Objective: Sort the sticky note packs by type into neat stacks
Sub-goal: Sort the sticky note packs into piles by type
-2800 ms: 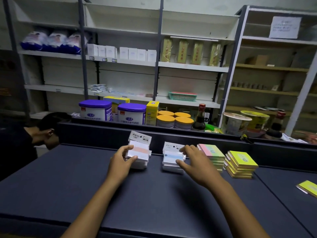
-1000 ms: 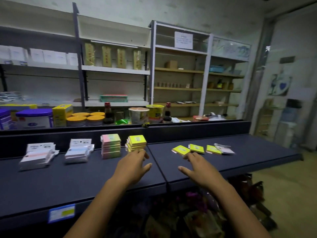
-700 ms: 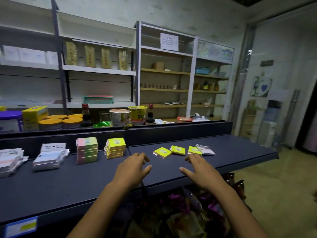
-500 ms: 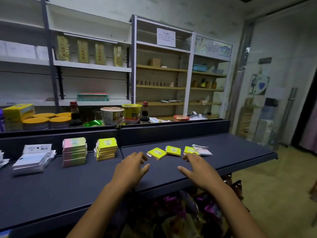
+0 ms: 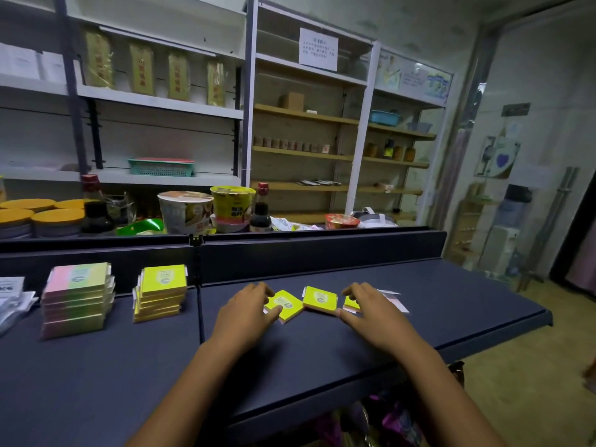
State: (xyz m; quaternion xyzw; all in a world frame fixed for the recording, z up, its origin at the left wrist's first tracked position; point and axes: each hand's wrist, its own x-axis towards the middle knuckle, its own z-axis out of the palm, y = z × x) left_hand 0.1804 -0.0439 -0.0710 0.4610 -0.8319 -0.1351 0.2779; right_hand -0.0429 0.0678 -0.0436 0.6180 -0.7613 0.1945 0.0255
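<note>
Three loose yellow sticky note packs lie in a row on the dark shelf top (image 5: 322,346). My left hand (image 5: 248,309) pinches the left yellow pack (image 5: 285,304) between thumb and fingers; the pack still rests on the shelf. The middle yellow pack (image 5: 320,298) lies untouched between my hands. My right hand (image 5: 371,309) hovers with spread fingers over the right yellow pack (image 5: 351,305), hiding most of it. A white-and-pink pack (image 5: 396,300) peeks out behind that hand. To the left stand a yellow stack (image 5: 161,293), a pink-green stack (image 5: 77,298) and white packs (image 5: 13,298).
A raised dark back panel (image 5: 306,253) runs behind the shelf top, with noodle cups (image 5: 185,209), bottles and yellow-lidded tins beyond it. The shelf top ends at the right edge (image 5: 545,317); open floor lies past it. A seam (image 5: 200,311) splits the shelf top.
I have turned right, away from the white stacks. Both hands moved forward to the loose yellow packs; the left now grips one and the right covers another.
</note>
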